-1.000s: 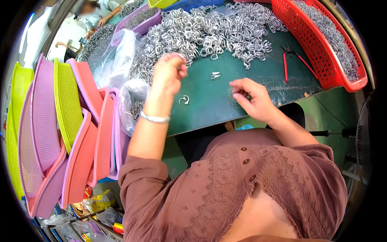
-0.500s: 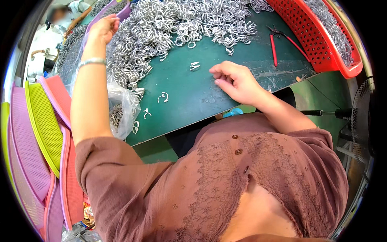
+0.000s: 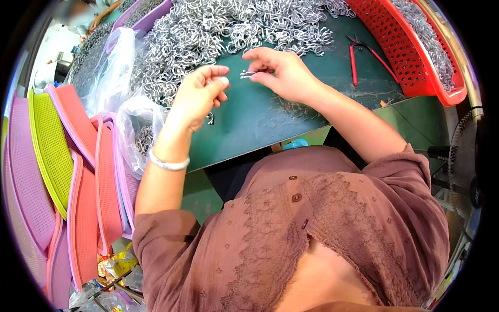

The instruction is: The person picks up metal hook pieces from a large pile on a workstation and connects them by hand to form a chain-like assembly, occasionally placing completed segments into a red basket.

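My right hand (image 3: 285,76) is above the green table, thumb and fingers closed on a few small silver metal clips (image 3: 246,75) that stick out past the fingertips to the left. Facing it, my left hand (image 3: 201,94) has its fingers curled and the thumb pressed toward them; anything between them is too small to make out. One loose metal clip (image 3: 210,118) lies on the table just beside the left hand. Beyond both hands spreads a large heap of silver ring-shaped clips (image 3: 208,39).
Red-handled pliers (image 3: 354,65) lie at the right, beside a red perforated basket (image 3: 400,52) holding more clips. At the left are a clear plastic bag (image 3: 132,122) with clips inside and stacked coloured baskets (image 3: 49,151). A purple bin (image 3: 150,16) stands at the far left; another person is behind it.
My left hand has come back from the purple bin to the middle, near my right hand. My right hand has moved up and left and taken hold of the small clips that lay on the table.
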A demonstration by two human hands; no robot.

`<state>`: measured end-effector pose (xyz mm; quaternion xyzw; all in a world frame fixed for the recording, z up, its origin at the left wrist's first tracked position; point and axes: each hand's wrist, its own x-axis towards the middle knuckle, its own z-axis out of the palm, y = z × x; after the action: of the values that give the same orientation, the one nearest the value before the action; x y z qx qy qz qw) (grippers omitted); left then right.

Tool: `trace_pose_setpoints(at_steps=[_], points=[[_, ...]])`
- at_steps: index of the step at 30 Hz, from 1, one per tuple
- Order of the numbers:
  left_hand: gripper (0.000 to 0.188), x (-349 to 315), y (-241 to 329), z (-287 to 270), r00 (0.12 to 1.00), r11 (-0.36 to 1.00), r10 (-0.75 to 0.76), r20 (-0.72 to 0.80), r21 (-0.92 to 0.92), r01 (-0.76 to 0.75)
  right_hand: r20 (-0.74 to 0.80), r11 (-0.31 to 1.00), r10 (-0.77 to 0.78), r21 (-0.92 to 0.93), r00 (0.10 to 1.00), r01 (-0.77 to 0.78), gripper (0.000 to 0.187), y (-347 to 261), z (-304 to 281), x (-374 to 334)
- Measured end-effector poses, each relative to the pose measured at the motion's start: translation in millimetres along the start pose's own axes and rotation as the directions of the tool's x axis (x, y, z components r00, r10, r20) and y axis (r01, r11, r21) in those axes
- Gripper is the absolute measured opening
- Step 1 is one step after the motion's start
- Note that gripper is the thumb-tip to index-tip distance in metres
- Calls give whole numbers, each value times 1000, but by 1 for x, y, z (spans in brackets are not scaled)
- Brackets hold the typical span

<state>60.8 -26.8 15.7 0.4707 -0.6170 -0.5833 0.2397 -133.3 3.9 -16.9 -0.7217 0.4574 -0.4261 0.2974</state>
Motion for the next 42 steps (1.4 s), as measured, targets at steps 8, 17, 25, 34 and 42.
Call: trace_pose_setpoints(at_steps=[8, 17, 25, 34, 42], points=[[18, -18, -11, 56, 987, 904, 133, -94, -397, -159, -190, 967, -132, 192, 973, 169, 32, -7, -3, -25], [17, -18, -17, 74, 908, 887, 306, -285, -260, -381, -278, 952, -187, 186, 942, 244, 30, -9, 0, -35], [15, -17, -27, 76, 852, 876, 408, -327, -121, -466, -206, 898, -94, 405, 974, 173, 33, -6, -1, -40], [14, -13, -33, 77, 702, 764, 633, -326, 116, -635, -206, 816, 9, 567, 978, 112, 29, -13, -3, -42], [10, -21, -21, 76, 963, 840, 170, -212, -479, -253, -390, 979, 47, 203, 920, 36, 20, 10, -36, -37]])
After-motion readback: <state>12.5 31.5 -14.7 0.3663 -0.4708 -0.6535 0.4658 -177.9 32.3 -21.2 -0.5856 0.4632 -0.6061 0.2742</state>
